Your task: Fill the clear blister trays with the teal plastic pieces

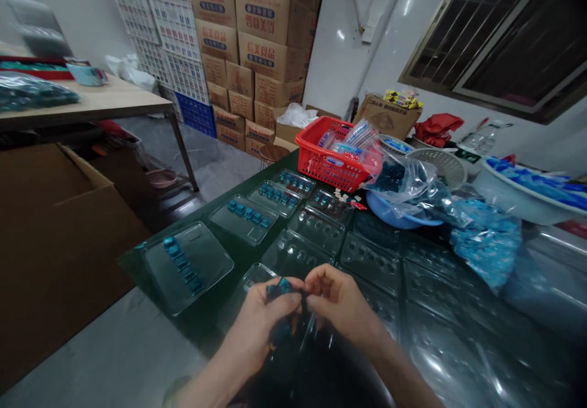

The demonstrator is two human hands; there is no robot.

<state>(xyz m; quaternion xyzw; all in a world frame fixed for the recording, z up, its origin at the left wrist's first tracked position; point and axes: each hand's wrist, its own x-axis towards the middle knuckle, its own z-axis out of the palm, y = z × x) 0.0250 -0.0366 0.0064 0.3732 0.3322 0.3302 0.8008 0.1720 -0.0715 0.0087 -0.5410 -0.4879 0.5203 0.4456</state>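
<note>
Teal wrapped pieces (279, 295), small cluster, gripped in the curled left hand (259, 328), above a clear plastic blister tray (257, 273). Right hand (339, 301): pinched nearly shut, just beside the cluster; hold unclear. Further trays (316, 230) cover the dark tabletop (131, 261); one tray (206, 273) carries a row of like pieces (181, 264). Red plastic basket (330, 154) beyond.
</note>
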